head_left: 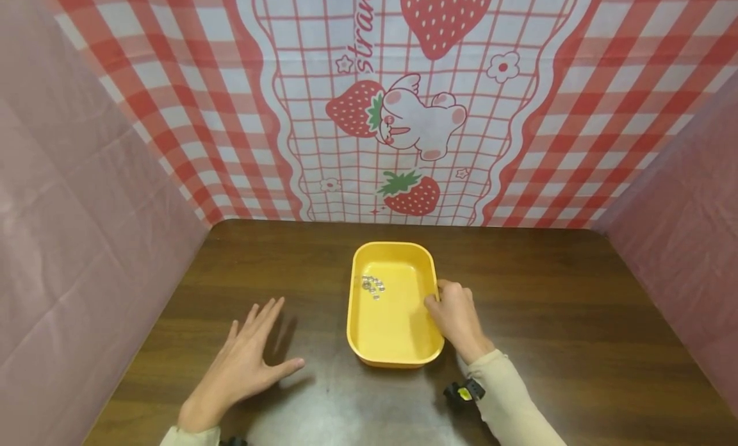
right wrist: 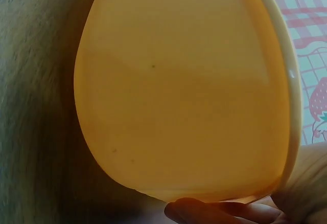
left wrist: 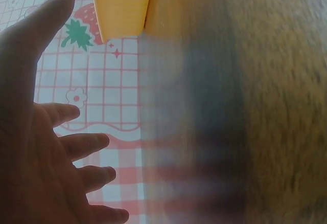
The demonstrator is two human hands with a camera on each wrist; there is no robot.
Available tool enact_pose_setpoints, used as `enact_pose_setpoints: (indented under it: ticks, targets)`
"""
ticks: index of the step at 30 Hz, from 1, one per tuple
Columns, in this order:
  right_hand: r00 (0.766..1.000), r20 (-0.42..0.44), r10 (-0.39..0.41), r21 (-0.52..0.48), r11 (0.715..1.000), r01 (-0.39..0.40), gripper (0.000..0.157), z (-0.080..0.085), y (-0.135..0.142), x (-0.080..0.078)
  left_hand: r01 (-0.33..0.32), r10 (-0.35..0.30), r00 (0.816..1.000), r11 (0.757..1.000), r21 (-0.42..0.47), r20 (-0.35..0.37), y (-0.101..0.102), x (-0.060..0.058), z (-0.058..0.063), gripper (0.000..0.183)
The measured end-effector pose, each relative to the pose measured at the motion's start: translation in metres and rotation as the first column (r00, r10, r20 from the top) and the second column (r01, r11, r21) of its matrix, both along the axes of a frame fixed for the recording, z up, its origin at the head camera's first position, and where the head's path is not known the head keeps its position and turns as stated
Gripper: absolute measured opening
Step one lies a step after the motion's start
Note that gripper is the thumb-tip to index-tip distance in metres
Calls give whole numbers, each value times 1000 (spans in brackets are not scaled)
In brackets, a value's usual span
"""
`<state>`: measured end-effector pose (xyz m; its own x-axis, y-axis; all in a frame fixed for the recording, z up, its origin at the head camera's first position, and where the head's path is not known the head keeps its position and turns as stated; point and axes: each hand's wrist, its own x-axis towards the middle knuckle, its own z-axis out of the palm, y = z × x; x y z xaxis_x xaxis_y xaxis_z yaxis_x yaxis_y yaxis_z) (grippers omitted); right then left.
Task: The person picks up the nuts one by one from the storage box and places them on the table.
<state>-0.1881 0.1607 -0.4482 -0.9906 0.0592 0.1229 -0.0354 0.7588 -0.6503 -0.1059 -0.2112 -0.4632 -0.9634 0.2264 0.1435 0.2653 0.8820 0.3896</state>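
A yellow rectangular tub (head_left: 398, 330) with rounded corners is at the middle of the table. Several small shiny silver pieces (head_left: 372, 286) lie clustered on its floor, near the left wall. My right hand (head_left: 458, 314) grips the right wall at the rim, thumb inside and fingers outside. In the right wrist view the tub's wall (right wrist: 189, 101) fills most of the picture, with fingers (right wrist: 204, 211) at its lower edge. To the left of the tub, my left hand (head_left: 242, 363) is held over the table with fingers spread, holding nothing; the left wrist view shows it apart from the tub (left wrist: 122, 9).
The dark brown wooden table (head_left: 536, 292) extends on both sides of the tub. Behind it hangs a red and white checked cloth (head_left: 219, 113) with strawberries. Pinkish cloth walls (head_left: 86, 209) close off the left and right sides.
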Motion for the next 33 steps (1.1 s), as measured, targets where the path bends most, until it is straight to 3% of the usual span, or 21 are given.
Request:
enact_pose_setpoints:
  ticks: [6, 15, 23, 33]
  targets:
    - [1000, 12, -13, 5, 1000, 13, 25, 1, 9, -1, 0, 0, 1000, 1000, 0, 9, 0, 1, 0, 112]
    - [1000, -19, -17, 30, 999, 17, 19, 3, 21, -5, 8, -8, 1000, 1000, 4, 9, 2, 0, 2, 110]
    - [1000, 11, -18, 41, 999, 18, 26, 6, 28, -13, 15, -15, 1000, 1000, -2, 9, 5, -3, 1, 109]
    - [999, -1, -35, 62, 997, 35, 25, 7, 35, -19, 23, -23, 1000, 1000, 2, 2, 8, -4, 1, 108]
